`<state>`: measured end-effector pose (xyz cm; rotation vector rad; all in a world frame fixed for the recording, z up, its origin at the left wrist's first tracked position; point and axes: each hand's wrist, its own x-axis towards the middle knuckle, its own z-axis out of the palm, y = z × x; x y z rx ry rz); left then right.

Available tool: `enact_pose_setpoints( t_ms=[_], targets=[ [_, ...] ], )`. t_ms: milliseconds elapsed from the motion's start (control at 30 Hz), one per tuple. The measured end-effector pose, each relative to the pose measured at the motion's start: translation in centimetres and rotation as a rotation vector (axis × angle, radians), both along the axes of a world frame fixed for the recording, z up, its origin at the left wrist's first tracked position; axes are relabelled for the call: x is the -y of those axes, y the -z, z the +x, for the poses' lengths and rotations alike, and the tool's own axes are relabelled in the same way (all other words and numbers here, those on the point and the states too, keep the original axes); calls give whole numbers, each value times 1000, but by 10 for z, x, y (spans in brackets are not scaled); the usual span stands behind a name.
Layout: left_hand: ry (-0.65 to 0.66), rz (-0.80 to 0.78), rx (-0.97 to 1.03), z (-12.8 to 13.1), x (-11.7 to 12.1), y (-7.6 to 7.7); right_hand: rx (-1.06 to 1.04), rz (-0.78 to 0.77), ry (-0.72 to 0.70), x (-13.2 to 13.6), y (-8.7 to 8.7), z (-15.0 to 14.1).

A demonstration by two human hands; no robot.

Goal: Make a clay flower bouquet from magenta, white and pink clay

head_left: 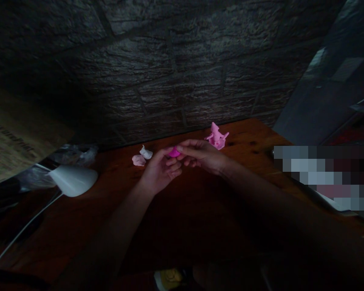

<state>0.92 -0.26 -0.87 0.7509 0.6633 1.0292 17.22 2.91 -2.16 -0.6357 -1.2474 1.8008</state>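
Observation:
Between my two hands is a small, bright magenta piece of modelling clay (174,152), thin and rounded at the top. My left hand (160,169) pinches it from the left with thumb and fingers. From the other side, my right hand (204,155) closes its thumb and index finger on it. Just behind the right hand stands a pink clay figure (216,136) with a pointed top, two outstretched arms and a wide skirt-like base. Beyond the left hand lie a pale pink lump of clay (138,160) and a white lump (146,152), touching or nearly so.
A white lamp head (75,180) with a cable sits on the wooden table (109,218) at left, near crumpled clear plastic (85,155) and a cardboard box (12,137). A dark brick wall (170,81) rises behind. At right is a blurred-out patch. The light is dim.

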Motion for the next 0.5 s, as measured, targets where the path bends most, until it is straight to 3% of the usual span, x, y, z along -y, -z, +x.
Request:
enact_pose_setpoints(
  t_ms=[267,500],
  targets=[
    [-15,-32,73,0,0,-3,-51,1,-49,4,-6,1],
    [-20,-25,6,0,-1,2,31,63,6,2,-1,-1]
  ],
)
